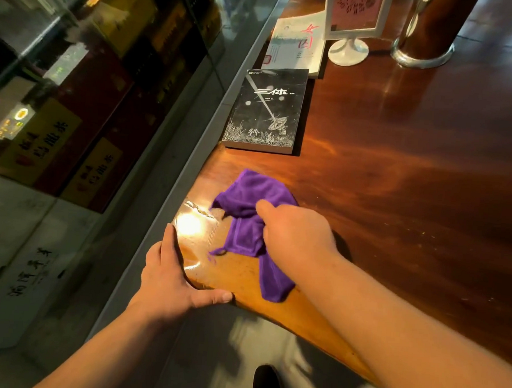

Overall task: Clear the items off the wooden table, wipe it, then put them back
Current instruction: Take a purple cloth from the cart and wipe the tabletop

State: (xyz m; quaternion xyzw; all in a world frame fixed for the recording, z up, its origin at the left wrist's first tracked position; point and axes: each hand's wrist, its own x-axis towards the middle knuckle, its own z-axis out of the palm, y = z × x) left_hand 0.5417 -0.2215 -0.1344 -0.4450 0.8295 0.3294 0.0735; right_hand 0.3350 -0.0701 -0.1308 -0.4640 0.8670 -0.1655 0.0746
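My right hand [294,236] is closed on a crumpled purple cloth [248,199] that lies on the glossy wooden table [401,179] near its front left corner. One end of the cloth hangs over the front edge. My left hand [170,281] rests on that corner, fingers along the left edge and thumb along the front edge, holding nothing. A black book [268,110] lies flat beyond the cloth by the left edge. Behind it lies a white book [295,48]. A white-framed pink sign [352,18] stands on a round foot at the back.
A metal-based post [423,39] rises from the table at the back right. A glass display case [105,77] with red and yellow boxes runs along the table's left side. My black shoe [267,385] shows on the floor below the table edge.
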